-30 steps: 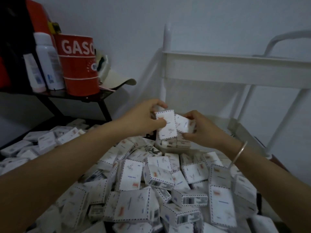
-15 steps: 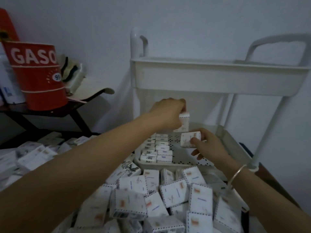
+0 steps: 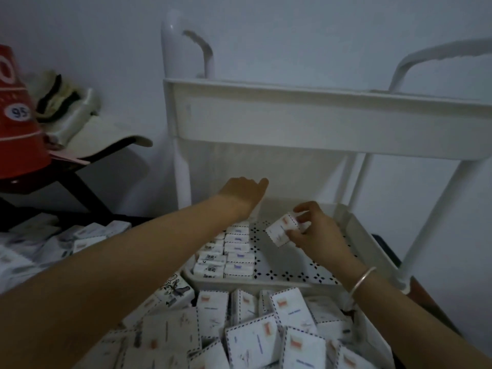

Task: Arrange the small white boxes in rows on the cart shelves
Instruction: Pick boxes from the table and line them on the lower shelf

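Red tub (image 3: 18, 123) with white lettering sits on a dark desk (image 3: 32, 182) at far left, with loose boxes (image 3: 53, 243) scattered below it. Left of centre, the left hand (image 3: 243, 194) reaches to the back of the white cart's lower shelf (image 3: 292, 270), at the far end of two neat rows of boxes (image 3: 234, 251) packed along the shelf's left side. Its fingers point away from the camera, so whether its grip holds anything cannot be told. Further right, the right hand (image 3: 314, 233) has its grip pinched on one small white box (image 3: 282, 230), held tilted above the bare patterned shelf floor. A silver bangle (image 3: 362, 280) circles that wrist. A heap of boxes (image 3: 253, 328) fills the foreground, and the upper shelf (image 3: 319, 121) spans above. To place the held box well, it probably needs turning to match its neighbours. It should then be set down touching the second row, edges flush, without nudging the boxes already standing.
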Tool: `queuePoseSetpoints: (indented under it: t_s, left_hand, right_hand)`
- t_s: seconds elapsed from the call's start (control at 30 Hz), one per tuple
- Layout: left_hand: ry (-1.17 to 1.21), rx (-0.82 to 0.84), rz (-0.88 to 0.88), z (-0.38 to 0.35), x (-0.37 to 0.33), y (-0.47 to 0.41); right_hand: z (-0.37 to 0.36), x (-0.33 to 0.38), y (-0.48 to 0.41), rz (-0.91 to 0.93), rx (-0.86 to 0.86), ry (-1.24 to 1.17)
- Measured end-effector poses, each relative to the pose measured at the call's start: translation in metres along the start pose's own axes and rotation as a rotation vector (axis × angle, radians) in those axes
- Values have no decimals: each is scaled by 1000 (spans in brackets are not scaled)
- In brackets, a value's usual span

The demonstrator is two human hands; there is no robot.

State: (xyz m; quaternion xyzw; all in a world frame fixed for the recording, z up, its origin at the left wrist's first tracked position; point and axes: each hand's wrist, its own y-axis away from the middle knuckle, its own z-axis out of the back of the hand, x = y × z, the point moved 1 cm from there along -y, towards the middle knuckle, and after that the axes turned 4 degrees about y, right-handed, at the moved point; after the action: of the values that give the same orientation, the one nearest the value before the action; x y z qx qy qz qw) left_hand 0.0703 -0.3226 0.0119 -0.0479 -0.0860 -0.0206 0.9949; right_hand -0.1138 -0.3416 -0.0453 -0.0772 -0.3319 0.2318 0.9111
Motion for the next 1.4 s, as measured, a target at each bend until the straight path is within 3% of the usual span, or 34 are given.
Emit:
queuePoseSetpoints:
  t_s: [0.13, 0.33, 0.53, 0.7, 0.83, 1.1, 1.3, 1.4]
  left_hand:
    - [13, 131, -2, -9, 6, -3]
    - [10, 323, 48, -15, 7, -5]
    - [-23, 354, 8, -8, 5, 10]
    - [6, 202, -119, 18, -1, 46]
    - [257, 118, -268, 51, -1, 84]
    - [459, 56, -232, 60, 29, 133]
    - [557, 46, -187, 50, 49, 176]
    - [577, 39, -101, 44, 68, 196]
  right_hand:
    - [-4, 2, -8, 91, -69, 147]
    - [-13, 10, -21, 168, -162, 95]
    - [-23, 30, -42, 301, -247, 128]
    - [-40, 43, -80, 245, -113, 154]
    - [-62, 54, -96, 293, 114, 301]
    - [-80, 51, -98, 247, 439, 242]
    - [-75, 53, -84, 121, 456, 175]
    - [-65, 59, -71, 152, 425, 276]
